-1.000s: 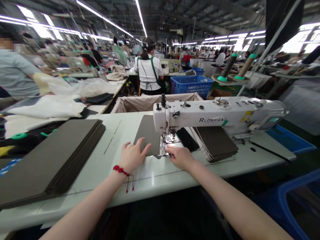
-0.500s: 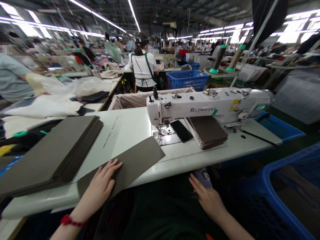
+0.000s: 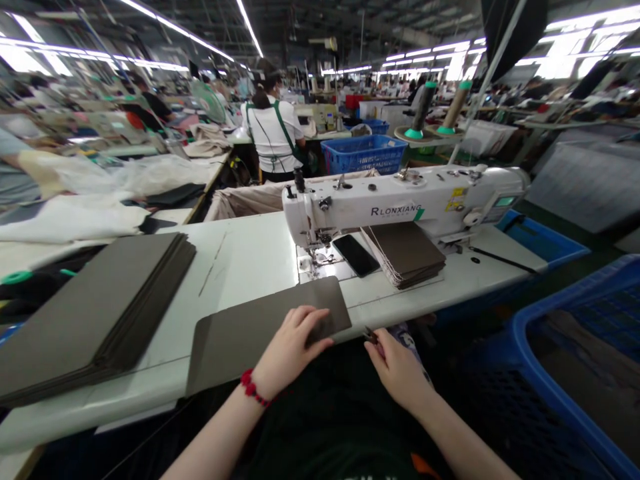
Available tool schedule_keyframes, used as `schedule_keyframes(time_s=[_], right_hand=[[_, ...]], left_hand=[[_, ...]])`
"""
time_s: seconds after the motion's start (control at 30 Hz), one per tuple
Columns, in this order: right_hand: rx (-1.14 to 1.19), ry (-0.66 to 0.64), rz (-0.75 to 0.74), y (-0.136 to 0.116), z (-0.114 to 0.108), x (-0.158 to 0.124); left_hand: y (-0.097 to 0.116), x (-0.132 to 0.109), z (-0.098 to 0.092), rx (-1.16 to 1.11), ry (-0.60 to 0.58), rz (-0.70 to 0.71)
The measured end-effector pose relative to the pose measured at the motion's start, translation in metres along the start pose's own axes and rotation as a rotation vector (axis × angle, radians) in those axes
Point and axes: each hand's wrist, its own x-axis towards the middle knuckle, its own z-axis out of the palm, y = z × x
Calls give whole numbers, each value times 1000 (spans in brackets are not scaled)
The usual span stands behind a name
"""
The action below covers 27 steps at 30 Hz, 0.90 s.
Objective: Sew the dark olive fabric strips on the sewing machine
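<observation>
Fabric panel [image 3: 235,347], dark olive, lies at the desk [image 3: 245,260] edge; it looks light and fairly stiff, easily taken by its edges. The hands stand apart: left hand [image 3: 293,343] flat on it, right hand [image 3: 397,367] pinching small thread snips [image 3: 370,335].

A sewing machine [image 3: 350,203] stands on the table [image 3: 245,257], with a phone [image 3: 356,255] and a small stack [image 3: 404,255] just right of its needle. A large stack [image 3: 97,313] lies left, a loose panel [image 3: 240,350] at the near edge, a crate [image 3: 555,333] near right, a basket [image 3: 363,155] far behind.
</observation>
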Motion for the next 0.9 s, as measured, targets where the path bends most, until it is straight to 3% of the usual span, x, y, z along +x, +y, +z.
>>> schedule_keyframes(time_s=[0.1,0.23,0.53,0.9], right_hand=[[-26,-22,8,-2,8,9],[-64,-43,22,-1,13,14],[-27,-93,-7,-13,12,18],[-24,-108,-5,-19,4,20]], left_hand=[[27,12,29,-20,30,30],[33,16,46,-46,53,14],[34,10,37,-202,96,-81],[32,11,36,-275,52,-101]])
